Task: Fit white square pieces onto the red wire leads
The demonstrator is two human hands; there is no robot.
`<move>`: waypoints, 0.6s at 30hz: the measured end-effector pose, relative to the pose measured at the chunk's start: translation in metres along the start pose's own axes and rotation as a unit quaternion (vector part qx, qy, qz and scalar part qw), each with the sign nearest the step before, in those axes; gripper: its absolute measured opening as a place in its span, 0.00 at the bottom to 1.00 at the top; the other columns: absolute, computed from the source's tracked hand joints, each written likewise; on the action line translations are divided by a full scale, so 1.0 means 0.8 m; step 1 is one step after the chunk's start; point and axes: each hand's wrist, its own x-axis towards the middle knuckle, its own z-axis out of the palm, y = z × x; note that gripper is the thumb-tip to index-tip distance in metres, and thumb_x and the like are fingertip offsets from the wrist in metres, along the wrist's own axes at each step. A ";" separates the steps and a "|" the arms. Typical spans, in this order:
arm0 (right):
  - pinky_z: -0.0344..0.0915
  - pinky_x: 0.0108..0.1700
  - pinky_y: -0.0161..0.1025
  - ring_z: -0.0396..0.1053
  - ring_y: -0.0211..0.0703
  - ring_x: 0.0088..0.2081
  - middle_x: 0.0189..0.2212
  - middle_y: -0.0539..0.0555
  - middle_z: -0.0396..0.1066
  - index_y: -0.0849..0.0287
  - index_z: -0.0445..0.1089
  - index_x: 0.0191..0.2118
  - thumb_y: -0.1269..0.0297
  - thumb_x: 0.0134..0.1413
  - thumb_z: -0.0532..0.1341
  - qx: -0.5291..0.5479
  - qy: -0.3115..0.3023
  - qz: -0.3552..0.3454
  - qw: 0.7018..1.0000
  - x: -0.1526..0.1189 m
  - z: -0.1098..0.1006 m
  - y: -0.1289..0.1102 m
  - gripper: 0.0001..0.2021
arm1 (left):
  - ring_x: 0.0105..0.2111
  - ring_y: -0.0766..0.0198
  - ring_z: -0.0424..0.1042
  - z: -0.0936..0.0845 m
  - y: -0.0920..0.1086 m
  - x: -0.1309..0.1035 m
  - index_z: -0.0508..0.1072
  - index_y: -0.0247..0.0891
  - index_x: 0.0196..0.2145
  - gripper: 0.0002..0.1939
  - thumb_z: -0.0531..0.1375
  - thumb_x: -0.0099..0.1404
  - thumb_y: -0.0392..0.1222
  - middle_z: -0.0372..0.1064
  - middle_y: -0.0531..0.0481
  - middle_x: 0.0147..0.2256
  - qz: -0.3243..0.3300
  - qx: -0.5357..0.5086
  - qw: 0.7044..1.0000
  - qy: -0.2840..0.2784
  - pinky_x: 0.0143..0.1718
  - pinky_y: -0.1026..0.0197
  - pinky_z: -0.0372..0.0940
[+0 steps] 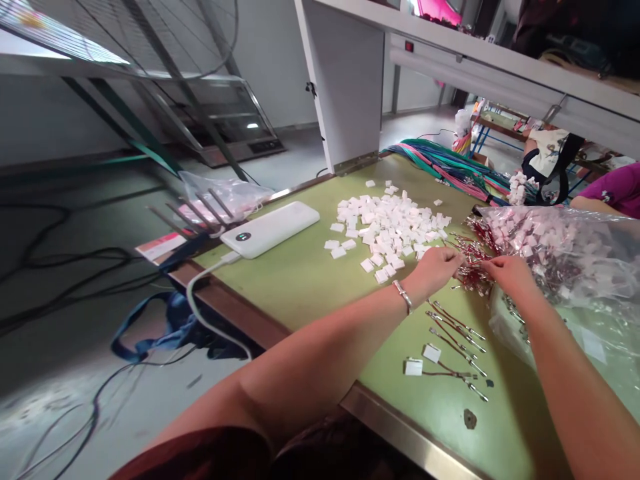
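Both of my hands are at a pile of short dark-red wires with metal terminals (475,277) on the green table. My left hand (437,268), with a bracelet at the wrist, has its fingertips pinched on wires at the left of the pile. From the right side, my right hand (513,277) pinches a wire there too; the exact ends between the fingers are too small to see. Nearer me lie several separate brown wires (457,330). White connector housings (413,367) sit on the ends of two of them. Loose white housings (385,227) are heaped beyond my left hand.
A clear plastic bag (590,247) of white-ended wires lies at the right. A white power bank (273,230) with a cable rests near the table's left edge. Bundled coloured wires (445,163) run along the back, under a white shelf (480,50). Another person's purple sleeve (617,190) shows far right.
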 end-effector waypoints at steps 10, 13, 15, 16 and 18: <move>0.50 0.16 0.33 0.53 0.32 0.14 0.17 0.47 0.66 0.59 0.73 0.31 0.47 0.51 0.56 0.231 -0.004 0.012 0.973 -0.007 0.011 0.033 0.20 | 0.20 0.71 0.57 0.003 -0.009 0.005 0.65 0.36 0.18 0.18 0.55 0.65 0.42 0.65 0.53 0.21 -0.003 0.027 0.999 0.019 0.25 0.66 0.54; 0.52 0.16 0.34 0.54 0.32 0.13 0.17 0.46 0.68 0.59 0.75 0.34 0.55 0.44 0.64 0.239 -0.036 0.007 0.970 -0.014 0.011 0.024 0.14 | 0.19 0.71 0.57 0.001 -0.010 0.006 0.65 0.36 0.18 0.18 0.56 0.65 0.44 0.65 0.54 0.21 -0.010 0.031 0.999 0.022 0.25 0.65 0.54; 0.55 0.17 0.34 0.56 0.33 0.12 0.16 0.46 0.67 0.58 0.75 0.39 0.60 0.41 0.67 0.236 -0.046 0.009 0.971 -0.018 0.004 0.022 0.15 | 0.20 0.71 0.57 0.000 -0.008 0.006 0.66 0.36 0.18 0.19 0.55 0.66 0.44 0.67 0.52 0.23 -0.017 0.028 0.999 0.020 0.25 0.65 0.54; 0.56 0.17 0.34 0.58 0.33 0.13 0.16 0.45 0.67 0.58 0.74 0.41 0.61 0.41 0.67 0.243 -0.049 0.011 0.969 -0.020 0.000 0.022 0.17 | 0.20 0.71 0.58 0.000 -0.007 0.006 0.66 0.36 0.18 0.19 0.55 0.66 0.44 0.67 0.52 0.24 -0.020 0.024 0.999 0.020 0.25 0.65 0.54; 0.60 0.19 0.34 0.61 0.34 0.15 0.18 0.45 0.69 0.57 0.73 0.43 0.63 0.40 0.68 0.300 -0.049 0.015 0.953 -0.023 -0.007 0.025 0.20 | 0.19 0.72 0.56 -0.001 -0.005 0.006 0.66 0.36 0.18 0.19 0.55 0.66 0.43 0.68 0.51 0.25 -0.021 0.017 0.999 0.022 0.25 0.65 0.54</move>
